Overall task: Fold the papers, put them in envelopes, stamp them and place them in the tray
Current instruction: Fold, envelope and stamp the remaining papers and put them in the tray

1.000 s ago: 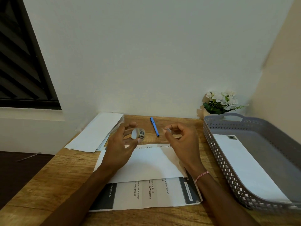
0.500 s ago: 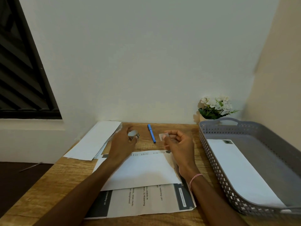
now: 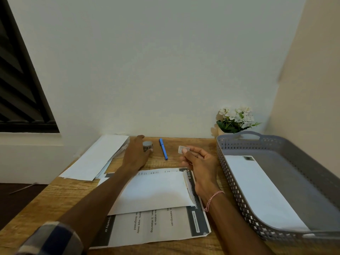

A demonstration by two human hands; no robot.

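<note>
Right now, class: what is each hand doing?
Left hand: closed on the stamp roll, at the table.
Right hand: pinching a single stamp.

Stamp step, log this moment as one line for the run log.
phase: stamping | left hand: on stamp roll | right hand: pinching stamp | envelope: on desk, unstamped | tray: one stamped envelope

White envelope (image 3: 156, 192): flat at desk centre, atop printed paper (image 3: 158, 225), flap end to the right. Stamp roll (image 3: 147, 145): upright nr back edge, touching left hand (image 3: 135, 155); single stamp (image 3: 183, 149) pinched in right hand (image 3: 199, 163). Grey perforated tray (image 3: 239, 190) at right w/ one stamped envelope (image 3: 261, 192) flat inside; spare envelope stack (image 3: 97, 157) back left.
</note>
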